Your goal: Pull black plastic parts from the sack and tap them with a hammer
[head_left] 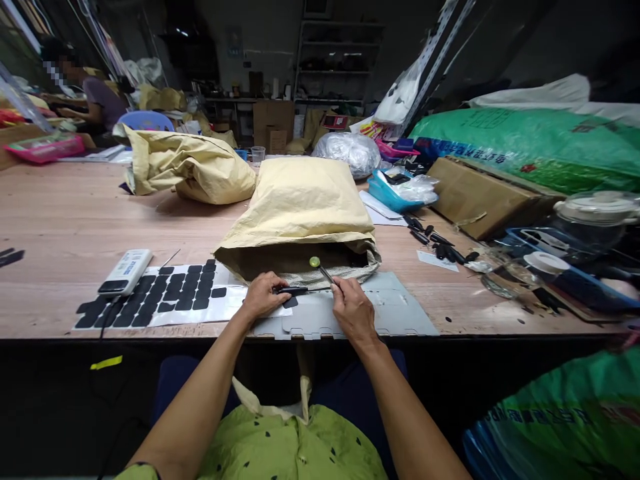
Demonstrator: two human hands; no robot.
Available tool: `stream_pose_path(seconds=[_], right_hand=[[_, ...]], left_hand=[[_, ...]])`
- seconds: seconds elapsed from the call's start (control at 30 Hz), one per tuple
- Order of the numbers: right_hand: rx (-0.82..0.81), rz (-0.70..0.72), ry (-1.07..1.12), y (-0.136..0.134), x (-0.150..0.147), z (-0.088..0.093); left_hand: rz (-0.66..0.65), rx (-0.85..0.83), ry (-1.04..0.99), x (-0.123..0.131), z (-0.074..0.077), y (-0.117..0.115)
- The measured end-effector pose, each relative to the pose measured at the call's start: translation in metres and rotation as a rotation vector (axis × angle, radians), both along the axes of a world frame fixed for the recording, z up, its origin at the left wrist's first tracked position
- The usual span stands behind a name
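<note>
My left hand point(265, 294) is closed on a slim black tool-like piece point(295, 291) at the front of the table. In my right hand point(351, 305) is a thin metal rod point(325, 273) whose tip carries a round yellow-green disc point(315, 262). Both hands are over a grey board point(400, 310), just in front of the open mouth of a cream sack point(305, 200). Left of my left hand, rows of black rounded patches point(173, 291) lie on white backing sheets. A small black patch point(291, 302) shows below the black piece.
A white device point(125, 272) with a cable lies at left. Behind it slumps another cream sack point(200, 167). To the right are black parts point(445, 250), a cardboard box point(485, 193), a blue tray point(393, 193) and a clear jar point(595, 220). A person point(97, 100) sits far left.
</note>
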State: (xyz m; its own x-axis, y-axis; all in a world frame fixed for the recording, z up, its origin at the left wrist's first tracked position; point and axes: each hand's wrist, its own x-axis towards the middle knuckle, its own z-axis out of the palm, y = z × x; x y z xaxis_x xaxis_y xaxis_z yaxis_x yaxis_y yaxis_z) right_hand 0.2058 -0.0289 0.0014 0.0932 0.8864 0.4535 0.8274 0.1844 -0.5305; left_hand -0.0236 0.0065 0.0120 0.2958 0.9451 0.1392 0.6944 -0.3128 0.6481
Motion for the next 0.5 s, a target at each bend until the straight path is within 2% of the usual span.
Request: stream_pose_path(seconds=[0.17,0.27,0.37,0.5], right_hand=[[-0.061,0.234,0.198,-0.028,-0.021,0.013],[-0.083,0.261,0.208,-0.039,-0.03,0.016],[-0.039,0.275,0.185,-0.044,-0.036,0.016],[-0.074,0.262,0.063,-0.047,-0.039,0.012]], left_hand=[[0.017,-0.069,-0.046,0.001,0.0,0.002],[0.016,-0.094,-0.027,0.001,0.0,0.004],[0.02,-0.093,-0.005,0.001,0.001,0.006],[0.017,-0.088,0.0,0.002,0.001,0.005]])
